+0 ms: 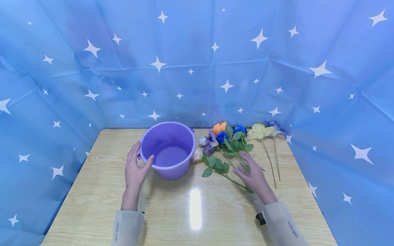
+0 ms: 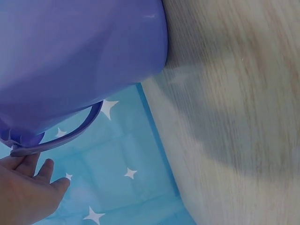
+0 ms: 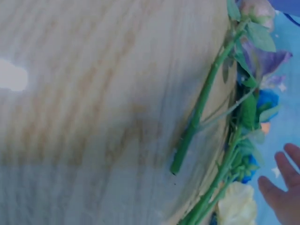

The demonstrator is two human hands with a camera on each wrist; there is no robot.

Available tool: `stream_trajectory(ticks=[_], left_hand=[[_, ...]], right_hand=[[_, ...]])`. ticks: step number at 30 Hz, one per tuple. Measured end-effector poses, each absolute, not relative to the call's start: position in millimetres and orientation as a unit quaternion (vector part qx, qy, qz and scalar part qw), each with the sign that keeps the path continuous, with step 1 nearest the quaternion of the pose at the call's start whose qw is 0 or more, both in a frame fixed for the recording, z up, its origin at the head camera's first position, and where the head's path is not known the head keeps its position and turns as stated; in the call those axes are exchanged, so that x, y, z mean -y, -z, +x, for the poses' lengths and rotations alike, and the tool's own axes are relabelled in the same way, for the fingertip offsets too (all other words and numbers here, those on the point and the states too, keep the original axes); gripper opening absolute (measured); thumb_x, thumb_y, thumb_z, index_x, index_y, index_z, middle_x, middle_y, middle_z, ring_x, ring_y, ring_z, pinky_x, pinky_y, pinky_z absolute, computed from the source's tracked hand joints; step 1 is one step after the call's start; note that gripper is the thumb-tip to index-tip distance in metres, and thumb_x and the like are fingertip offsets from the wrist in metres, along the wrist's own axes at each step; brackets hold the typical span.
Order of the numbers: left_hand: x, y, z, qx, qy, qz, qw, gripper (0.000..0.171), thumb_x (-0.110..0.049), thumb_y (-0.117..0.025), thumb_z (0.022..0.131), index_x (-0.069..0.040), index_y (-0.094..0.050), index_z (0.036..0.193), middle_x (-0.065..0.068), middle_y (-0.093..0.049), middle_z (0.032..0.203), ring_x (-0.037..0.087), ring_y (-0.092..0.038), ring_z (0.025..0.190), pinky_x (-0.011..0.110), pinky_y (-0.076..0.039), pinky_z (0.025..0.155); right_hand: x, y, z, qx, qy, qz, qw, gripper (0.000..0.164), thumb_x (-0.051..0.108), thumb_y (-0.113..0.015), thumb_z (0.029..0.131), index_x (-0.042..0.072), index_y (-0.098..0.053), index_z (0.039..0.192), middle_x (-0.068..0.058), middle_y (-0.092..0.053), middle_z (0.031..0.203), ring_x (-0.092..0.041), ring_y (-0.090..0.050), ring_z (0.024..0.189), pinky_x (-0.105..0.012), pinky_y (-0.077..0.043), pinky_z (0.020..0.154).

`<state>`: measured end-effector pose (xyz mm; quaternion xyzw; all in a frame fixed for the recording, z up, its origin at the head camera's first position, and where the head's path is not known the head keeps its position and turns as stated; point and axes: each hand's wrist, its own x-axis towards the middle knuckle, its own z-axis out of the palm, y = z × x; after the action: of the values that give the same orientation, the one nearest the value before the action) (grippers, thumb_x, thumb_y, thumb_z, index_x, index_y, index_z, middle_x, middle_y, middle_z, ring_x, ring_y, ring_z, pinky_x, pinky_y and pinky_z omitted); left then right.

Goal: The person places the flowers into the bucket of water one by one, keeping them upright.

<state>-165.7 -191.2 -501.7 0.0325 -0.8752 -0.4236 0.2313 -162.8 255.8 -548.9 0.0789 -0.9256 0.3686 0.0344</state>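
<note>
A purple plastic bucket [image 1: 170,172] stands upright on the table, left of the flowers. At its left rim is my left hand [image 1: 135,171], thumb spread from loosely straight fingers; in the left wrist view the fingers lie beside the bucket's handle [image 2: 77,133]. My right hand [image 1: 253,176] hovers over the flower stems, fingers spread and holding nothing. Artificial flowers lie near it: an orange flower [image 1: 220,127], a blue flower [image 1: 221,137], a purple flower [image 1: 210,145] and a pale pink flower [image 1: 197,154]. One thick green stem [image 3: 199,108] shows closely in the right wrist view.
Farther right lie a pale yellow flower [image 1: 260,131] and a violet-blue flower [image 1: 277,127] on long thin stems. The light wooden table [image 1: 172,218] ends at the back against a blue curtain [image 1: 191,89] with white stars, which also hangs at both sides.
</note>
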Motion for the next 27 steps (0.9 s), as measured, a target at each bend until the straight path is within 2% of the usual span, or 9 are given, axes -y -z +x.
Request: stream_trajectory(ticks=[2, 6, 13, 19, 27], left_hand=[[190.5, 502.8, -166.2, 0.869, 0.432, 0.031, 0.239, 0.076, -0.033, -0.075, 0.084, -0.012, -0.044, 0.151, 0.012, -0.045, 0.155, 0.033, -0.037, 0.147, 0.055, -0.030, 0.122], [189.2, 504.6, -166.5, 0.860, 0.445, 0.028, 0.250, 0.075, -0.029, -0.076, 0.084, -0.011, -0.045, 0.150, 0.012, -0.046, 0.154, 0.032, -0.040, 0.144, 0.054, -0.034, 0.120], [187.7, 505.6, -166.1, 0.854, 0.453, 0.031, 0.255, 0.074, -0.027, -0.076, 0.084, -0.011, -0.045, 0.150, 0.013, -0.046, 0.154, 0.033, -0.042, 0.143, 0.054, -0.038, 0.117], [187.6, 505.8, -166.0, 0.849, 0.460, 0.032, 0.257, 0.074, -0.025, -0.077, 0.084, -0.012, -0.046, 0.149, 0.012, -0.046, 0.154, 0.033, -0.043, 0.143, 0.054, -0.039, 0.117], [187.1, 504.9, -165.6, 0.849, 0.465, 0.036, 0.250, 0.074, -0.026, -0.076, 0.084, -0.014, -0.045, 0.150, 0.013, -0.045, 0.155, 0.034, -0.042, 0.143, 0.057, -0.038, 0.116]], right_hand=[[-254.4, 551.6, -161.2, 0.925, -0.369, 0.078, 0.033, 0.079, 0.043, -0.072, 0.089, 0.019, -0.035, 0.155, -0.016, -0.031, 0.162, -0.043, -0.029, 0.148, -0.069, -0.030, 0.114], [-251.2, 556.2, -157.9, 0.925, -0.367, 0.086, 0.046, 0.079, 0.044, -0.073, 0.088, 0.014, -0.040, 0.152, -0.018, -0.036, 0.159, -0.043, -0.035, 0.145, -0.068, -0.033, 0.113], [-245.0, 563.9, -154.5, 0.921, -0.372, 0.103, 0.057, 0.076, 0.035, -0.077, 0.086, 0.007, -0.044, 0.149, -0.018, -0.045, 0.153, -0.042, -0.043, 0.139, -0.066, -0.037, 0.110], [-240.4, 568.3, -152.4, 0.910, -0.398, 0.106, 0.042, 0.074, 0.030, -0.080, 0.084, 0.007, -0.047, 0.147, -0.016, -0.053, 0.147, -0.037, -0.055, 0.128, -0.055, -0.051, 0.103], [-236.6, 574.4, -150.9, 0.903, -0.417, 0.099, 0.025, 0.075, 0.034, -0.081, 0.082, 0.007, -0.050, 0.144, -0.015, -0.057, 0.143, -0.036, -0.059, 0.125, -0.051, -0.052, 0.103]])
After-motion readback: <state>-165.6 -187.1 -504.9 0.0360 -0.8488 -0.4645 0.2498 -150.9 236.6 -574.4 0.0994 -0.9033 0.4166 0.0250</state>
